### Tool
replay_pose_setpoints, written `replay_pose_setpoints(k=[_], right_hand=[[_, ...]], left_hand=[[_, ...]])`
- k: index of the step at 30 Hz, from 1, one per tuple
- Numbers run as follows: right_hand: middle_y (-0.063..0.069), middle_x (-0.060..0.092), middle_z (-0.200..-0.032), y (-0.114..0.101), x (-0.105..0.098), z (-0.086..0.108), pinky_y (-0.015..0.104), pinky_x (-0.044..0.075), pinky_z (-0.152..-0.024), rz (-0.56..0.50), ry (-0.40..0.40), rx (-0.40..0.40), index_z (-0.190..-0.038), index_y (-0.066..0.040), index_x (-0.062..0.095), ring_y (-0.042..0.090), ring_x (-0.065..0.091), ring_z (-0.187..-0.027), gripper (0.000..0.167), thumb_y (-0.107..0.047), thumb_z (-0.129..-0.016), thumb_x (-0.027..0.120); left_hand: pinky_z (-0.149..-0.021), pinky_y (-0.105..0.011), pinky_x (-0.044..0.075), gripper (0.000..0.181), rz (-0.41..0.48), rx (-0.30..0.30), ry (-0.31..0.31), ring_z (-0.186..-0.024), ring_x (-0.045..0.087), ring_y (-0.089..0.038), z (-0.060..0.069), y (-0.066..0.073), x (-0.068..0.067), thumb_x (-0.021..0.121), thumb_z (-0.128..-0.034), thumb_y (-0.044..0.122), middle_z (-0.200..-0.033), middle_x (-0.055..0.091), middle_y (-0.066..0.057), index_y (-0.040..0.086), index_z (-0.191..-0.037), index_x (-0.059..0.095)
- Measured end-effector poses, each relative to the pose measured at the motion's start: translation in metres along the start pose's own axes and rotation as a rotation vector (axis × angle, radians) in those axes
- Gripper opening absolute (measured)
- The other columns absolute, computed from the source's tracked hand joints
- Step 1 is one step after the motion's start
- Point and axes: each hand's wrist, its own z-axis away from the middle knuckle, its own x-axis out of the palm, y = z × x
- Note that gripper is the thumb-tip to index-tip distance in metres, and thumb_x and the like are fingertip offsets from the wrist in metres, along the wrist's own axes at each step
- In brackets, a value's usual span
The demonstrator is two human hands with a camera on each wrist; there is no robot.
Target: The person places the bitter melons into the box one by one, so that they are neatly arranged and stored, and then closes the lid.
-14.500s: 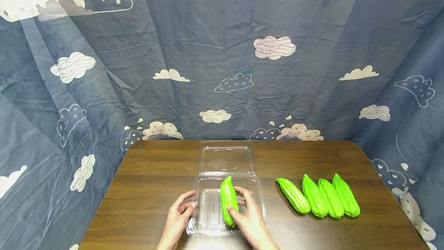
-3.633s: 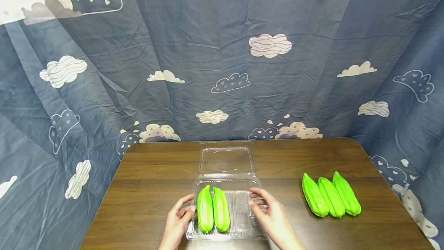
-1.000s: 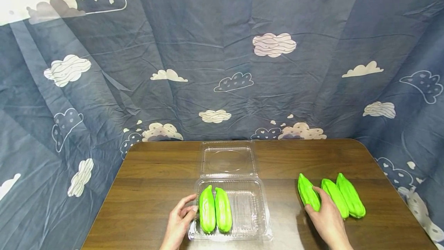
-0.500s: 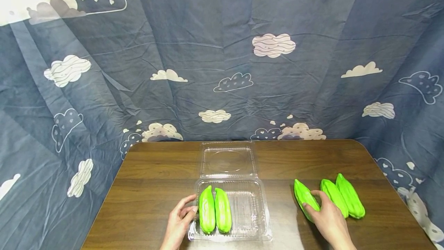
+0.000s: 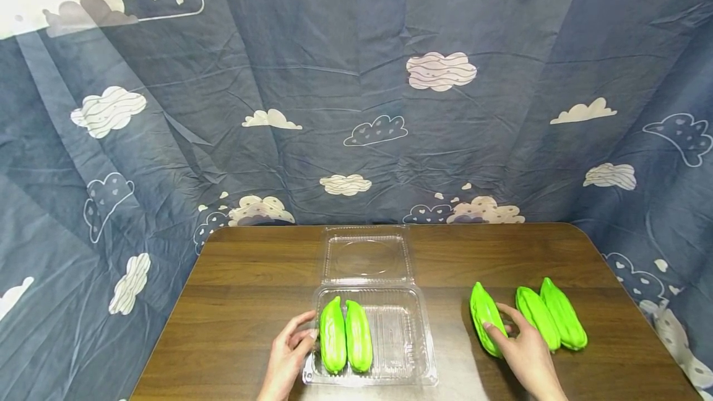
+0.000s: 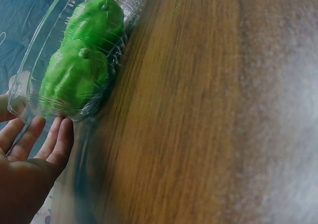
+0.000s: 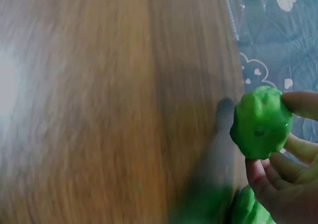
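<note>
Two green ridged gourds point(image 5: 333, 336) lie side by side in the left part of a clear plastic container point(image 5: 397, 339), its lid point(image 5: 364, 258) laid back behind it. The left hand point(image 5: 285, 354) pinches the container's left wall; in the left wrist view the fingers of that hand point(image 6: 35, 154) meet the clear wall near its corner. Between thumb and fingers the right hand point(image 5: 523, 345) holds another gourd point(image 5: 486, 320), which the right wrist view shows end-on as a green gourd point(image 7: 263, 124) gripped above the table by the hand point(image 7: 293, 179).
Two more gourds point(image 5: 562, 314) lie together on the brown wooden table point(image 5: 239, 302), just right of the right hand. A blue cloth point(image 5: 312, 79) with white cloud prints hangs behind and at the sides of the table.
The right hand has shifted the gourd it holds slightly left, away from the two on the right. The left hand and the container stay in place.
</note>
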Motion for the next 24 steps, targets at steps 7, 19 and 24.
replay_pose_setpoints(k=[7, 19, 24], right_hand=[[0.014, 0.071, -0.098, -0.014, 0.004, 0.001, 0.037, 0.046, -0.073, -0.082, -0.032, 0.039, -0.137, -0.005, 0.051, 0.027, 0.064, -0.094, 0.061, -0.044, -0.092, 0.068], [0.013, 0.072, -0.099, -0.037, 0.022, 0.004, 0.032, 0.045, -0.068, -0.187, -0.011, 0.004, -0.136, -0.015, 0.055, 0.014, 0.066, -0.082, 0.054, -0.038, -0.091, 0.071], [0.017, 0.068, -0.114, -0.047, 0.029, 0.009, 0.025, 0.049, -0.068, -0.316, -0.006, -0.041, -0.136, -0.013, 0.055, 0.007, 0.067, -0.085, 0.051, -0.030, -0.092, 0.072]], left_hand=[[-0.083, -0.028, 0.050, 0.043, 0.005, -0.011, -0.001, -0.101, 0.063, -0.017, 0.001, 0.004, 0.000, 0.067, -0.0913, 0.005, -0.135, 0.053, -0.020, 0.001, -0.133, 0.056], [-0.083, -0.028, 0.049, 0.043, 0.000, -0.009, -0.008, -0.100, 0.063, -0.016, 0.001, 0.003, -0.001, 0.067, -0.0921, 0.007, -0.132, 0.055, -0.020, 0.002, -0.134, 0.056], [-0.084, -0.028, 0.049, 0.043, 0.000, 0.002, -0.007, -0.101, 0.063, -0.017, 0.001, 0.002, -0.001, 0.066, -0.0921, 0.006, -0.134, 0.054, -0.020, 0.002, -0.134, 0.056]])
